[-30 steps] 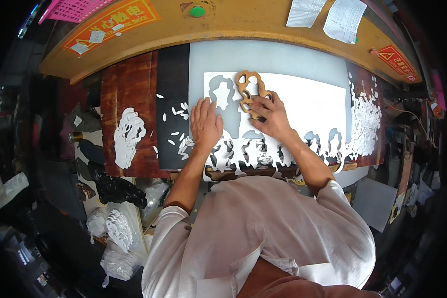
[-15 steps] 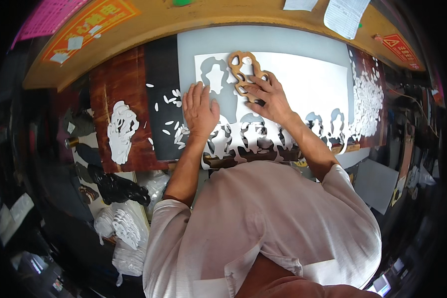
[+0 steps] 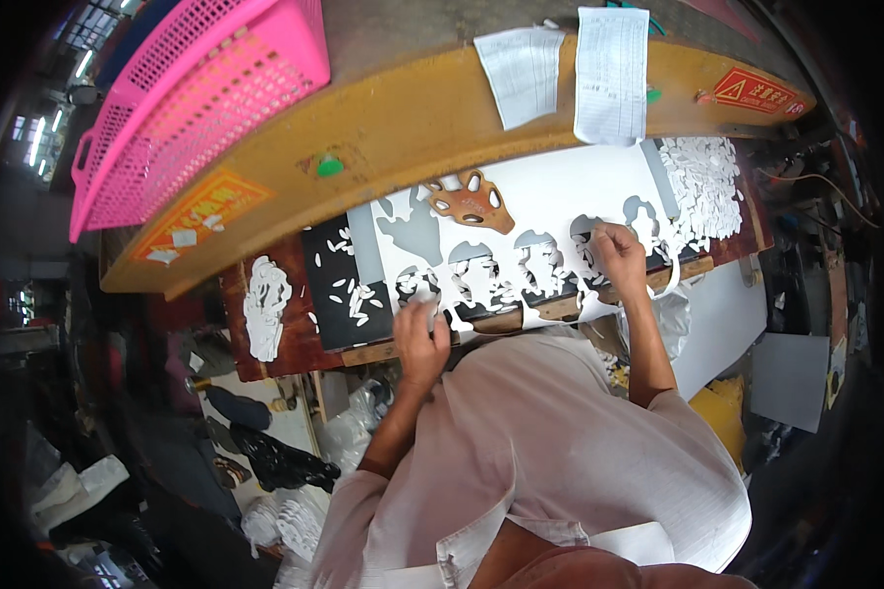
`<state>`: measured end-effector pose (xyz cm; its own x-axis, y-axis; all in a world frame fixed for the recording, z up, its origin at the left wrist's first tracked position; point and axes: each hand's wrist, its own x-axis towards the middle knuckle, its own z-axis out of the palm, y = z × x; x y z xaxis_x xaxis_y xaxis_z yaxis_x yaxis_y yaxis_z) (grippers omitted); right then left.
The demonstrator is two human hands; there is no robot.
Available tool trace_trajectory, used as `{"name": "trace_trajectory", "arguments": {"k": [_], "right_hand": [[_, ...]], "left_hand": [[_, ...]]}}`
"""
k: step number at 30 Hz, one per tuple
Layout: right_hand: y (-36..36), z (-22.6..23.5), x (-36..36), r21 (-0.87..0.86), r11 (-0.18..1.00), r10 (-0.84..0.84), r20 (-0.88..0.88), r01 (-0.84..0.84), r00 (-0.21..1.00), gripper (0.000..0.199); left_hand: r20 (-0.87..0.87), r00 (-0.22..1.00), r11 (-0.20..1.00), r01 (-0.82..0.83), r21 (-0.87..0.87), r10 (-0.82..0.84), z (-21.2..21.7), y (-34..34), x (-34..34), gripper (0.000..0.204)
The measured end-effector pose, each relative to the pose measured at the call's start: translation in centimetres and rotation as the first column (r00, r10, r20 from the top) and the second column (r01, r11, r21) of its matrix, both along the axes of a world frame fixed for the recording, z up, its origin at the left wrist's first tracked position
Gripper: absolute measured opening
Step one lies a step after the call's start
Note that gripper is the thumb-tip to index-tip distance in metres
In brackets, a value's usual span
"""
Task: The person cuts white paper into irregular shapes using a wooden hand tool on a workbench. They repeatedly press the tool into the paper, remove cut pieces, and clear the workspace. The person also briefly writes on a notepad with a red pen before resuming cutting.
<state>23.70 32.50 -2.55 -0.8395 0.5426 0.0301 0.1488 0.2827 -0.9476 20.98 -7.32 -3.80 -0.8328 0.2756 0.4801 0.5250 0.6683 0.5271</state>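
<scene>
A white sheet [image 3: 560,187] with several shaped cut-outs along its near edge lies on a grey board [image 3: 363,245]. My left hand [image 3: 420,344] is at the sheet's near left corner, fingers bent over the cut strips there. My right hand [image 3: 621,260] has its fingers closed on the sheet's near edge further right, between two cut-outs. Away from both hands, a brown cutting die [image 3: 471,201] with several holes rests on the sheet, beside a grey cut-out. What lies under my fingertips is partly hidden.
A yellow beam [image 3: 383,118] crosses behind the sheet, with a pink basket [image 3: 206,98] on it and paper sheets [image 3: 611,79] hanging. Small white ovals [image 3: 702,187] are heaped at right. A stack of white cut pieces [image 3: 265,309] lies at left.
My right hand has let go of the cutting die and moved to the sheet's near edge. My left hand has come nearer, its fingers now bent. The die is turned and the view has shifted.
</scene>
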Motion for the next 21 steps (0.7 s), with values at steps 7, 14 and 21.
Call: {"name": "trace_trajectory", "arguments": {"k": [7, 14, 21], "right_hand": [[-0.7, 1.2, 0.6, 0.026, 1.000, 0.013, -0.148, -0.009, 0.989, 0.050], [3.2, 6.3, 0.5, -0.009, 0.938, -0.314, -0.446, 0.346, 0.838, 0.071], [2.9, 3.2, 3.6, 0.352, 0.932, 0.007, -0.244, 0.082, 0.970, 0.035]], "left_hand": [[-0.090, 0.993, 0.959, -0.101, -0.263, 0.080, -4.5, 1.1, 0.4, 0.013], [-0.138, 0.987, 0.937, -0.124, -0.327, 0.082, -4.7, 0.6, 0.4, 0.019], [-0.112, 0.990, 0.915, -0.123, -0.385, 0.085, -4.9, 0.6, -0.6, 0.018]]}}
